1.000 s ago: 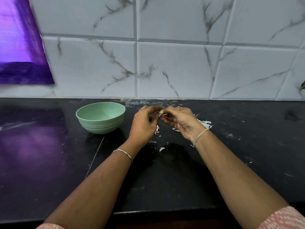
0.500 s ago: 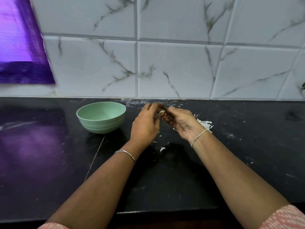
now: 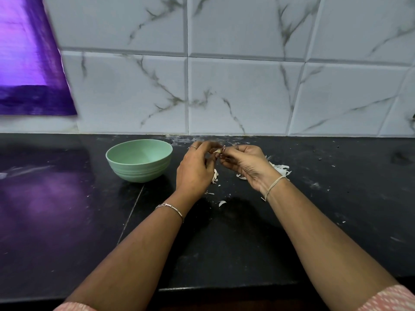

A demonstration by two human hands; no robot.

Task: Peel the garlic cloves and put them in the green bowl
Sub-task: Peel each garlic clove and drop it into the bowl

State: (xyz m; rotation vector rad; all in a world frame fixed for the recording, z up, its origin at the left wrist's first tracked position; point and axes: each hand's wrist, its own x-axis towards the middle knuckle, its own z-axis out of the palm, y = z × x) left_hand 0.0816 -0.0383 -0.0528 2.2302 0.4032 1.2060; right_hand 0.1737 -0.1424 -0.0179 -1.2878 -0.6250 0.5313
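My left hand (image 3: 195, 170) shifts back a bit, baring the garlic clove (image 3: 217, 151) it pinches with my right hand (image 3: 246, 163); peeling unfinished, green bowl (image 3: 139, 172) looks empty.

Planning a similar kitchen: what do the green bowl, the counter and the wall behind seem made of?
Green bowl: likely matte plastic or fibre composite; even pale colour, dull sheen, moulded ridges.
Counter: polished black stone, perhaps granite; it mirrors purple light and shows a seam.
Wall: glossy ceramic tiles, it seems; grey marble-like veins, bevelled edges.
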